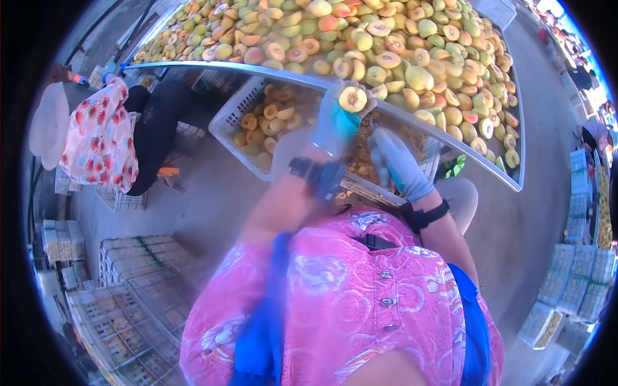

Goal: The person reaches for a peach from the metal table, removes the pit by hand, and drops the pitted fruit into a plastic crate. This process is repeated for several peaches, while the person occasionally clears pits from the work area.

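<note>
My left hand (333,124), in a pale glove with turquoise, is closed around a peach half (353,99). Its yellow cut face with a brown centre points up at me. To the right, my gloved right hand (400,164) hangs over a crate, its fingers stretched out and slightly apart; I see nothing in them. Beyond both hands a metal-edged table (470,149) bears a large heap of halved peaches (386,59). Beneath my hands, a white plastic crate (222,122) holds peach halves on its left side and small brown pieces, perhaps pits, nearer the right.
At the left a person in a red-patterned top (100,138) bends by the same table. Stacked white crates (138,257) stand at the lower left, with more crates (566,276) along the right. A green leaf-like scrap (455,166) lies beside the crate near my right knee.
</note>
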`<control>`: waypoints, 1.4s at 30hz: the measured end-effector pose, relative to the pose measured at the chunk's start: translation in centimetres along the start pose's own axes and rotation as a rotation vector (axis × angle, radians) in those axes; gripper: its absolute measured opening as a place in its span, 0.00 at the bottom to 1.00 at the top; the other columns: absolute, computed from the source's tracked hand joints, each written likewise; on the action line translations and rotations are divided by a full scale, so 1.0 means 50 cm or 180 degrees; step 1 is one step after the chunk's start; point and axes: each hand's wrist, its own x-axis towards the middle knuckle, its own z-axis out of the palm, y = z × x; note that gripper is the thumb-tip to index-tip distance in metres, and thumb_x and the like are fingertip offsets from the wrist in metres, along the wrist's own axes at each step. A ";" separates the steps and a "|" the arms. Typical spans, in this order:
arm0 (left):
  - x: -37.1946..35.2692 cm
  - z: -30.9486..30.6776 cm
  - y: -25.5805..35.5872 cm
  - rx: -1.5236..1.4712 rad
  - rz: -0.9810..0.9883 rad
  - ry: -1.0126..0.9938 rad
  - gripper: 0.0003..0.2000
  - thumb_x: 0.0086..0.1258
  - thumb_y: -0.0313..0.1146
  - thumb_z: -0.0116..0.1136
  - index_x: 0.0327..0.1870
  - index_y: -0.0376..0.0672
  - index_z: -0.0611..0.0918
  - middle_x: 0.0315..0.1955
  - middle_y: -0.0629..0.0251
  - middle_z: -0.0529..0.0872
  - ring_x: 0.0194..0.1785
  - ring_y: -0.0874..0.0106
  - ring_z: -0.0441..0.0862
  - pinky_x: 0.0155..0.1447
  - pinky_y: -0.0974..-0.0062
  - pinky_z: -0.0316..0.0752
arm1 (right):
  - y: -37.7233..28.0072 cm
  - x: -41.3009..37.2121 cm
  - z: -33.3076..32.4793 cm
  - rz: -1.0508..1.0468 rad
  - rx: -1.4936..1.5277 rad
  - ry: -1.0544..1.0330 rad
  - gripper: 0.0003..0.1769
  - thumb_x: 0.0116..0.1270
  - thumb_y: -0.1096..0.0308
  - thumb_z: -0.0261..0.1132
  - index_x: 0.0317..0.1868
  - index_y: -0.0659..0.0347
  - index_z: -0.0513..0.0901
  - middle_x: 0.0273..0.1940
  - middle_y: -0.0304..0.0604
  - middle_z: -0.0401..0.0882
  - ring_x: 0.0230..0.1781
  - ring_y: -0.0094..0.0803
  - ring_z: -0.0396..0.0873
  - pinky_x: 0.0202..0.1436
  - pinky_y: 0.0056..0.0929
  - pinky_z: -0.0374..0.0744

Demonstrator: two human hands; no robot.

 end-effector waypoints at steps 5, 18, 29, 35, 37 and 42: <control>-0.041 0.042 0.018 -0.0951 -0.0850 0.0213 0.21 0.79 0.47 0.41 0.52 0.35 0.75 0.47 0.50 0.82 0.52 0.50 0.79 0.58 0.51 0.77 | -0.037 0.005 0.013 -0.0297 -0.0289 0.0009 0.19 0.77 0.50 0.50 0.43 0.58 0.73 0.21 0.33 0.69 0.10 0.20 0.64 0.09 0.19 0.62; -0.073 0.076 -0.010 -0.0292 -0.0401 0.0198 0.07 0.73 0.34 0.49 0.38 0.44 0.80 0.33 0.68 0.81 0.37 0.74 0.77 0.44 0.74 0.75 | 0.040 0.042 0.015 -0.0940 0.0427 -0.0183 0.26 0.79 0.59 0.51 0.69 0.68 0.68 0.65 0.42 0.71 0.63 0.29 0.70 0.66 0.27 0.70; -0.095 0.092 0.031 0.0430 0.0247 0.0500 0.09 0.72 0.40 0.53 0.41 0.43 0.77 0.36 0.66 0.79 0.38 0.74 0.77 0.41 0.76 0.77 | 0.041 0.053 0.027 -0.0659 0.0142 -0.0555 0.24 0.79 0.54 0.48 0.64 0.63 0.70 0.39 0.29 0.73 0.32 0.15 0.68 0.33 0.15 0.69; -0.093 0.122 0.058 0.0470 -0.0361 0.0702 0.20 0.77 0.44 0.41 0.33 0.38 0.79 0.23 0.57 0.82 0.25 0.68 0.80 0.26 0.69 0.76 | 0.004 0.001 0.072 -0.0588 0.0289 -0.0390 0.23 0.79 0.53 0.51 0.63 0.61 0.72 0.47 0.33 0.76 0.42 0.17 0.74 0.41 0.18 0.75; -0.106 0.134 0.077 0.0544 -0.0716 0.0602 0.24 0.79 0.48 0.40 0.32 0.37 0.81 0.22 0.59 0.82 0.24 0.66 0.79 0.30 0.69 0.77 | 0.060 0.030 0.025 -0.0446 0.0186 -0.0563 0.21 0.78 0.51 0.51 0.58 0.59 0.75 0.39 0.32 0.78 0.34 0.15 0.75 0.31 0.18 0.74; -0.090 0.105 0.030 0.0710 -0.0691 0.0727 0.31 0.70 0.66 0.46 0.37 0.40 0.82 0.35 0.58 0.84 0.33 0.66 0.82 0.34 0.69 0.81 | 0.007 -0.010 0.013 -0.0008 0.0007 -0.0282 0.20 0.77 0.49 0.51 0.51 0.57 0.78 0.31 0.29 0.76 0.24 0.14 0.69 0.25 0.15 0.69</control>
